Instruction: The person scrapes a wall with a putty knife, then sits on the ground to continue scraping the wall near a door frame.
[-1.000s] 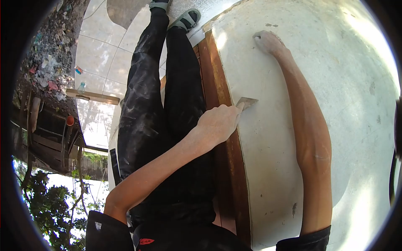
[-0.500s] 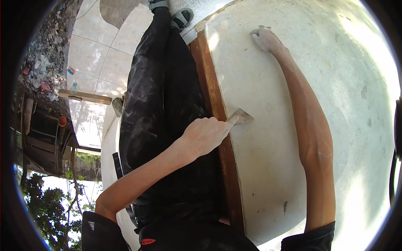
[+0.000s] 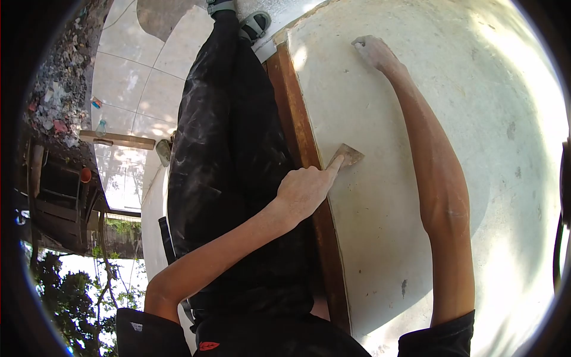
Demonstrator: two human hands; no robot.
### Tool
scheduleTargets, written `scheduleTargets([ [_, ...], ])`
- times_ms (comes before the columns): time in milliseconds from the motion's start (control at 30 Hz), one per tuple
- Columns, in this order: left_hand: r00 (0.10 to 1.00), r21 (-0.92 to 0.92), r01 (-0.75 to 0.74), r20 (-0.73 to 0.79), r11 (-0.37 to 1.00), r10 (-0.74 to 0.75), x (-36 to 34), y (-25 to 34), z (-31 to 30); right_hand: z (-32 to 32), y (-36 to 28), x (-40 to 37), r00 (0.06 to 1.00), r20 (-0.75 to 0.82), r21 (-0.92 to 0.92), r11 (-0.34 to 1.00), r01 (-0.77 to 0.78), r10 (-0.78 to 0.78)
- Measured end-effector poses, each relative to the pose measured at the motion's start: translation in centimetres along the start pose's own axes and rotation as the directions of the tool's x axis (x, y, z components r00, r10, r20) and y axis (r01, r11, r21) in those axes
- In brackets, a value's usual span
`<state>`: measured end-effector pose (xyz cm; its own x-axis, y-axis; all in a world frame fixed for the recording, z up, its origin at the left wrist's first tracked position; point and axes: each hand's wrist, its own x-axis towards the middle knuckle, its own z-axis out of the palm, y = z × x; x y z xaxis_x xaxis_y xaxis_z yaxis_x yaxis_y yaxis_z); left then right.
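Note:
My left hand (image 3: 306,193) is wrapped round a small scraper, with one finger stretched along its blade (image 3: 350,156). The blade lies on the pale plastered wall (image 3: 380,238), just beside the brown wooden frame (image 3: 302,128). Higher up on the same surface, my right hand (image 3: 372,52) rests with its fingers curled in; whether it holds anything is hidden. Dust whitens both hands.
Black-clad legs (image 3: 205,131) stretch along the frame, with a sandal (image 3: 256,25) at the far end. A wooden plank (image 3: 119,140) lies on the tiled floor (image 3: 122,77). Rubble (image 3: 59,83) borders the tiles at the left.
My left hand and the scraper have moved slightly right and the blade has turned a little. My right hand stays near the same spot, its fingers still curled. The view has shifted slightly.

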<state>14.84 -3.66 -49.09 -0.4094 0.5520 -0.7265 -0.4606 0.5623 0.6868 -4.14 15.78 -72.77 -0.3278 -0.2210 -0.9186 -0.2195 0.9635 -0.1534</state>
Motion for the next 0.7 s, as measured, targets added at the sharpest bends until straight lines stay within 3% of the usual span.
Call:
scheduleTargets([
  [167,0.987,0.072,-0.052,0.154,0.996,0.040,-1.8,0.2,-2.6,0.0,0.8,-0.5,0.998,-0.031,0.007,0.999,0.051,-0.051],
  [233,0.971,0.091,-0.082,0.233,0.992,0.059,-2.7,0.5,-2.8,0.7,1.9,-0.6,0.989,-0.114,-0.025,0.995,0.091,-0.094],
  [400,0.996,0.082,-0.051,0.084,0.995,0.044,-0.6,0.6,-1.0,0.6,0.4,-1.6,0.997,-0.080,-0.017,1.000,0.011,-0.013],
  [500,0.989,0.185,-0.079,0.141,0.980,0.053,-1.3,1.1,-1.9,0.2,0.1,-2.3,0.999,-0.037,-0.046,0.999,0.014,-0.015],
  [633,0.971,0.111,-0.082,0.234,0.990,0.054,-3.5,1.2,-2.3,0.8,0.7,-3.4,0.998,0.039,-0.160,0.986,0.055,-0.049],
  [667,0.982,0.140,-0.066,0.187,0.988,0.039,-3.2,1.2,-1.9,1.4,1.1,-3.6,0.998,0.037,-0.158,0.986,0.047,-0.042],
  [700,0.991,0.167,-0.047,0.134,0.985,0.025,-2.8,1.2,-1.7,2.0,1.3,-3.8,0.991,0.003,-0.216,0.967,0.135,-0.137],
])
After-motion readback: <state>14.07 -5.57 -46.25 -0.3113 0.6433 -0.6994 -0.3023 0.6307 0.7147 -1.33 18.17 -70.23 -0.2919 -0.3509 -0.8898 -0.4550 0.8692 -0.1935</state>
